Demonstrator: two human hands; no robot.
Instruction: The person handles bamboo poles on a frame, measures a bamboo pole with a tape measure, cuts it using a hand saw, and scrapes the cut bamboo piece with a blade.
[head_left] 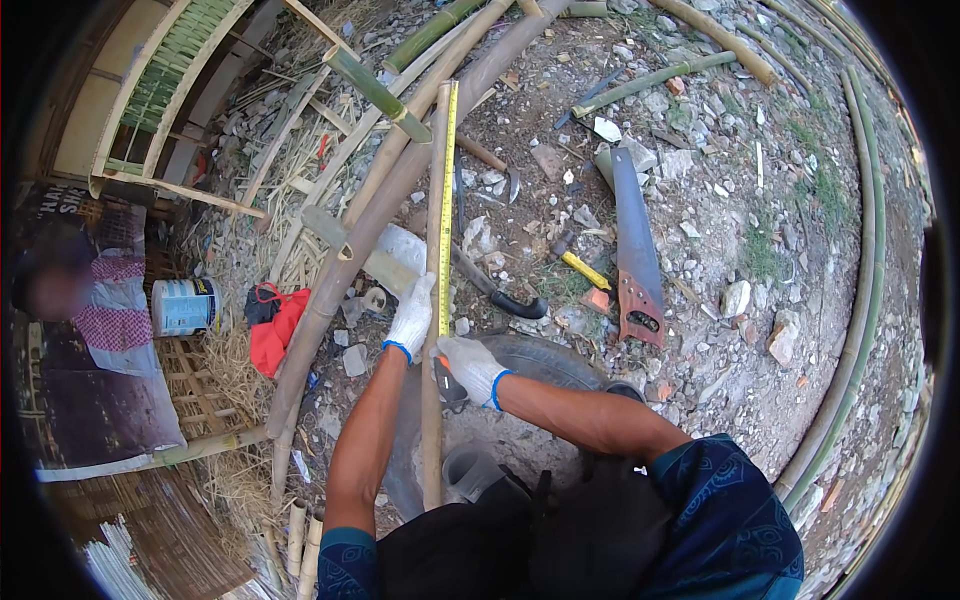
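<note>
A long bamboo pole [431,420] runs away from my body, with a yellow tape measure blade [448,190] stretched along its right side to the far end. My left hand [410,318], in a white glove with a blue cuff, grips the pole from its left; its fingertips are partly hidden. Just nearer and to the right, my gloved right hand [473,366] closes on the dark tape measure case [449,384] with an orange part, against the pole. Beyond my hands lie a curved blade with a black handle [518,305] and a yellow-handled hammer [585,270].
On the rubble to the right lies a handsaw [640,250]. Thick bamboo poles [350,250] cross at the left, beside a red cloth [277,335] and a white-and-blue bucket [185,306]. A tyre [540,358] lies in front of me. Another person [110,320] is at far left.
</note>
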